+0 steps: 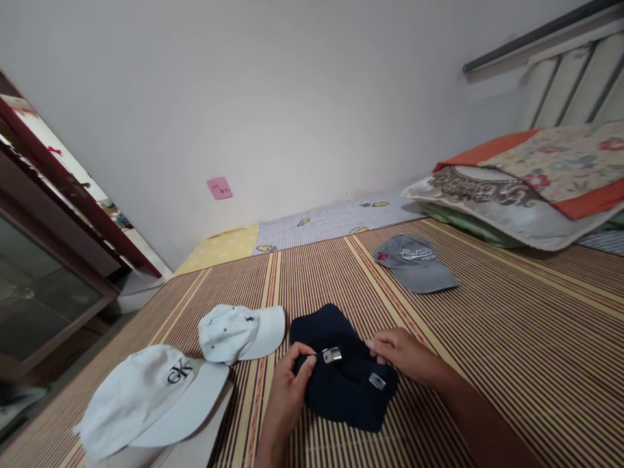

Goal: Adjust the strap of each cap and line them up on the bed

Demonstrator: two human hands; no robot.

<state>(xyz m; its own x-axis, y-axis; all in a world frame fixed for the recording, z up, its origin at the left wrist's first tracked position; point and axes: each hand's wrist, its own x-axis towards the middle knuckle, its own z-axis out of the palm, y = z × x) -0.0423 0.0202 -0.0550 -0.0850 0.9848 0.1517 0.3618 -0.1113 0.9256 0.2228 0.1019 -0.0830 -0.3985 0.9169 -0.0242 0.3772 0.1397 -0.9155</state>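
Note:
A dark navy cap (341, 396) lies on the striped mat (487, 351), its metal buckle (332, 355) and a small light label (377, 381) facing up. My left hand (291, 380) pinches the cap's left edge beside the buckle, thumb against fingers. On the other side, my right hand (397, 351) grips the cap's right edge with curled fingers. Just left of the navy cap is a small white cap (229, 331) with a dark logo. Nearer the lower left sits a larger white cap (141, 396) with black letters.
A grey cap (414, 260) rests farther back on the right. Stacked pillows (497, 201) with floral and orange covers fill the back right. The wall behind bears a pink note (220, 188). A glass-fronted cabinet (43, 292) stands at the left.

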